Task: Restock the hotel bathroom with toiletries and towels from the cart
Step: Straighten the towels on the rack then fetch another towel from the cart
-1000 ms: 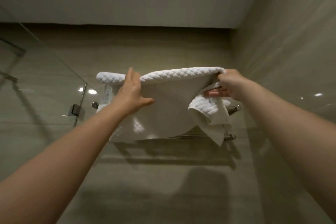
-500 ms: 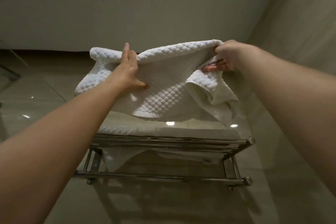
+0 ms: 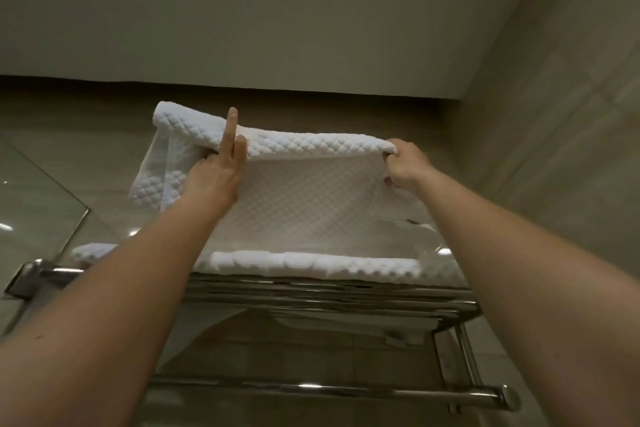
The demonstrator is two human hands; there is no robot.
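Beige tiled wall (image 3: 554,149) meets a pale ceiling (image 3: 277,10) in a corner on the right, leaving open air above the chrome towel rack (image 3: 329,298). A glass panel (image 3: 34,201) closes in the left side. A folded towel (image 3: 311,265) lies along the rack's top shelf. Above it hangs the white quilted towel (image 3: 311,204), stretched between both hands, its right end no longer drooping in a loose fold as it did half a second earlier. The right hand (image 3: 403,166) fists the right corner. The left hand (image 3: 216,177) holds the top fold, two fingers straight up, the others tucked into the cloth.
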